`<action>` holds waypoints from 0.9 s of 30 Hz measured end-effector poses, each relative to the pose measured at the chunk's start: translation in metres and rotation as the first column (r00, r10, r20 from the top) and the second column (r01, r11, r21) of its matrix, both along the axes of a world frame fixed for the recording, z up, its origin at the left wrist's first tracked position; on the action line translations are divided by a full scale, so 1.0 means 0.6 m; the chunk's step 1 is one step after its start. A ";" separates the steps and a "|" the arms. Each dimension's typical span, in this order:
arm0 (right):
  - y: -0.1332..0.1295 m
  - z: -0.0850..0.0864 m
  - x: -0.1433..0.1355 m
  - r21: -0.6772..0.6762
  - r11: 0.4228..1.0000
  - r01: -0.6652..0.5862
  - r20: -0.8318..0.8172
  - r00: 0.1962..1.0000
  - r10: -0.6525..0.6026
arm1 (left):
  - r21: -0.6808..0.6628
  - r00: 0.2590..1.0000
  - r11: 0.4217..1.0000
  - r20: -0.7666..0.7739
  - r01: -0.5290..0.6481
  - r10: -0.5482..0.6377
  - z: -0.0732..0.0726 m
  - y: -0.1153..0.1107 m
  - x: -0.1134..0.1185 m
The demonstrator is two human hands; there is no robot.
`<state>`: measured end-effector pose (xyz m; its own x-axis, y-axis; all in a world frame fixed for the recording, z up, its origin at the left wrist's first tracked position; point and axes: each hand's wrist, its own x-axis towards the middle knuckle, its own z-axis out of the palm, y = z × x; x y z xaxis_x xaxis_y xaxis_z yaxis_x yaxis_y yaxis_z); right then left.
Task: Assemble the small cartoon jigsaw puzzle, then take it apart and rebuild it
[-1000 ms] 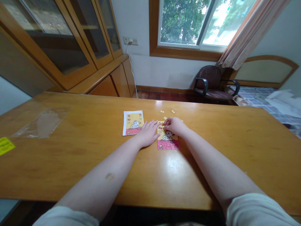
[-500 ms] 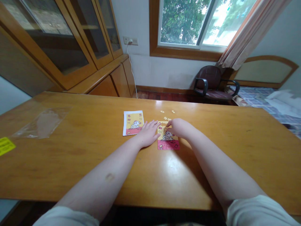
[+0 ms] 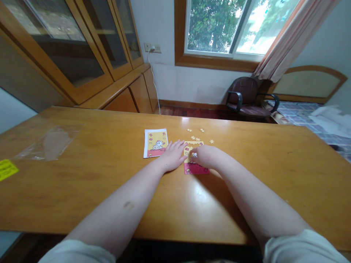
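Observation:
A partly assembled jigsaw puzzle (image 3: 196,169), yellow above and pink below, lies flat on the wooden table. My left hand (image 3: 173,155) rests with fingers spread, its fingertips at the puzzle's left edge. Over the puzzle's middle is my right hand (image 3: 204,155), its fingers bent down onto the surface; whether a piece is between them is hidden. Several loose yellow pieces (image 3: 193,138) lie beyond the puzzle, one of them (image 3: 211,141) off to the right. Left of my left hand sits a reference picture (image 3: 156,143) with a white border and a white animal.
A clear plastic bag (image 3: 52,142) lies on the left of the table (image 3: 109,146), near a yellow label (image 3: 7,169) at the left edge. Beyond the table are a glass-door cabinet (image 3: 109,78), an armchair (image 3: 245,95) and a bed (image 3: 298,113).
My right hand has moved down and slightly left, from the puzzle's upper part onto its middle. It now uncovers the upper right corner and a loose piece. My left hand stays put.

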<state>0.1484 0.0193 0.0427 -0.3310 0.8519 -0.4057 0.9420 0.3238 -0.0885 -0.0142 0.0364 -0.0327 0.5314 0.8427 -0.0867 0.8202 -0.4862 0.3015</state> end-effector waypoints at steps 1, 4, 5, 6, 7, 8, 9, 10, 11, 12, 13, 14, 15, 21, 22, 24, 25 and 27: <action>0.000 0.000 0.000 0.004 1.000 -0.001 0.003 1.000 0.001 | 0.000 1.000 1.000 -0.002 0.001 -0.001 0.001 0.000 0.000; 0.000 0.001 -0.002 -0.009 1.000 -0.018 0.040 0.999 0.018 | -0.007 1.000 1.000 -0.010 0.001 -0.001 0.003 -0.001 0.001; -0.001 0.001 -0.003 -0.016 1.000 -0.020 0.053 0.998 0.021 | -0.009 1.000 1.000 -0.011 0.000 0.000 0.004 -0.001 0.001; -0.001 0.001 -0.004 -0.019 1.000 -0.017 0.062 0.998 0.019 | -0.009 1.000 1.000 -0.012 -0.001 0.001 0.004 -0.001 0.001; -0.001 0.000 -0.004 -0.015 1.000 -0.010 0.062 0.998 0.011 | -0.007 1.000 1.000 -0.011 -0.001 0.001 0.004 -0.001 0.001; -0.001 -0.002 -0.005 -0.005 1.000 -0.001 0.054 0.999 0.001 | -0.004 1.000 1.000 -0.009 -0.002 0.002 0.004 -0.001 0.001; 0.000 -0.004 -0.005 0.010 1.000 0.008 0.039 0.999 -0.009 | 0.000 1.000 1.000 -0.007 -0.003 0.003 0.004 -0.001 0.001; -0.001 -0.006 -0.005 0.026 1.000 0.016 0.020 1.000 -0.016 | 0.004 1.000 1.000 -0.003 -0.004 0.004 0.003 -0.001 0.001; -0.001 -0.008 -0.006 0.037 0.999 0.020 0.005 1.000 -0.020 | 0.005 1.000 1.000 -0.001 -0.006 0.006 0.003 -0.001 0.002; -0.001 -0.011 -0.007 0.039 0.999 0.024 -0.004 1.000 -0.023 | 0.003 1.000 1.000 0.000 -0.007 0.007 0.003 -0.001 0.002; -0.002 -0.013 -0.008 0.038 0.999 0.028 -0.008 1.000 -0.028 | 0.001 1.000 1.000 0.000 -0.007 0.007 0.004 -0.001 0.002; -0.002 -0.016 -0.009 0.033 0.999 0.034 -0.007 0.999 -0.034 | -0.002 1.000 1.000 0.000 -0.007 0.007 0.004 -0.001 0.002; -0.002 -0.018 -0.010 0.030 0.999 0.039 -0.006 0.999 -0.038 | -0.007 1.000 1.000 -0.001 -0.006 0.006 0.005 -0.002 0.002; 0.032 -0.043 0.010 0.176 0.967 0.184 -0.173 0.973 -0.154 | -0.006 1.000 1.000 -0.009 -0.003 0.003 0.002 0.001 0.002; 0.043 -0.050 0.020 0.234 0.940 0.250 -0.188 0.960 -0.208 | -0.004 1.000 1.000 -0.010 -0.001 0.001 0.001 0.001 0.001; 0.066 -0.067 0.043 0.382 0.867 0.320 -0.209 0.944 -0.256 | -0.005 1.000 1.000 -0.011 0.003 -0.003 -0.001 0.002 0.000; 0.077 -0.075 0.055 0.420 0.843 0.336 -0.206 0.940 -0.272 | -0.006 1.000 1.000 -0.010 0.004 -0.004 -0.001 0.002 0.000; 0.094 -0.092 0.076 0.428 0.823 0.375 -0.232 0.925 -0.301 | -0.008 1.000 1.000 -0.008 0.004 -0.004 -0.001 0.002 -0.001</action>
<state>0.1939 0.0756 -0.0124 -0.0123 0.9962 0.0866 0.9872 0.0259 -0.1574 -0.0147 0.0376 -0.0332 0.5342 0.8397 -0.0975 0.8205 -0.4874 0.2987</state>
